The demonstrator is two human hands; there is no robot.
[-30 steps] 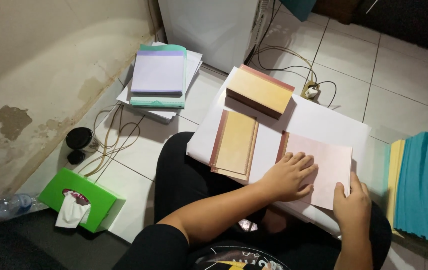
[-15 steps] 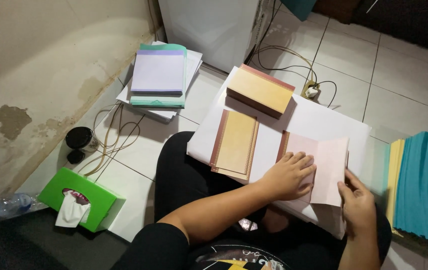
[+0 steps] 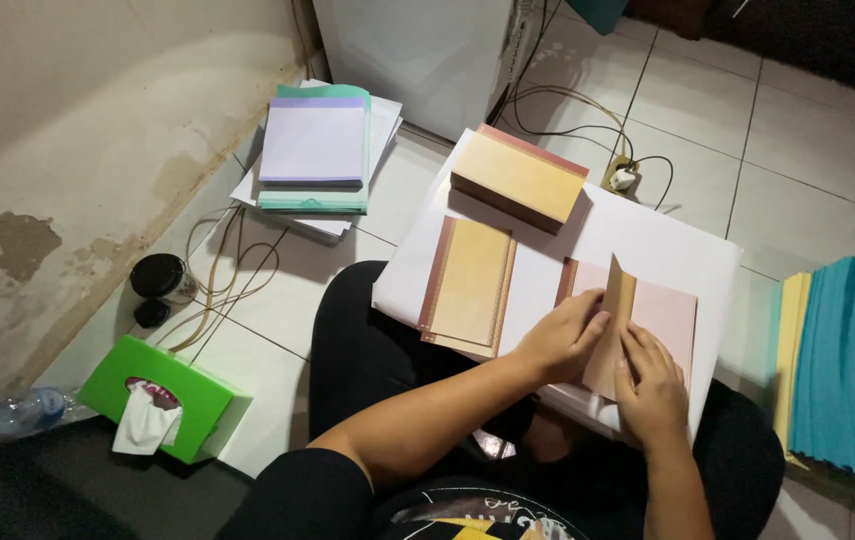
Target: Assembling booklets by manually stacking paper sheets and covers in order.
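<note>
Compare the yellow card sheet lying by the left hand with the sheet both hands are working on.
The flat yellow sheet lies untouched; the folding sheet is pinched by the left hand and right hand. The first lies flat, the second has a raised flap. Both rest on the white board.

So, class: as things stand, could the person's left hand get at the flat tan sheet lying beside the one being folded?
Probably yes. The left hand rests on the folding sheet, and the flat tan sheet lies uncovered just to its left on the white board, with nothing between them.
</note>
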